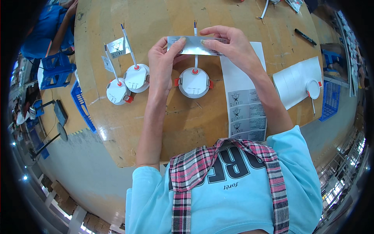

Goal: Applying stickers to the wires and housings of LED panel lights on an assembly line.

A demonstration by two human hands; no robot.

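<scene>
A silver printed label (191, 50) is stretched sideways across the white cable of a round white downlight (194, 86). My left hand (163, 58) pinches the label's left end, thumb on top. Toward its right end, my right hand (230, 46) is closed on the same label with thumb and fingers. The downlight lies on the table just below, with red-orange clips at its sides and bare wire ends at the cable's far tip. To the left lie two similar downlights (137, 80) (117, 93), each with a silver label flag (118, 47) on its cable.
Under my right forearm lies a backing sheet (243, 74) with several silver labels (246, 115). Farther right are a white sheet (290, 84), another small round light (313, 89) and a black marker (305, 36). A person in blue (44, 31) sits at the far left, near a blue plastic stool (56, 70).
</scene>
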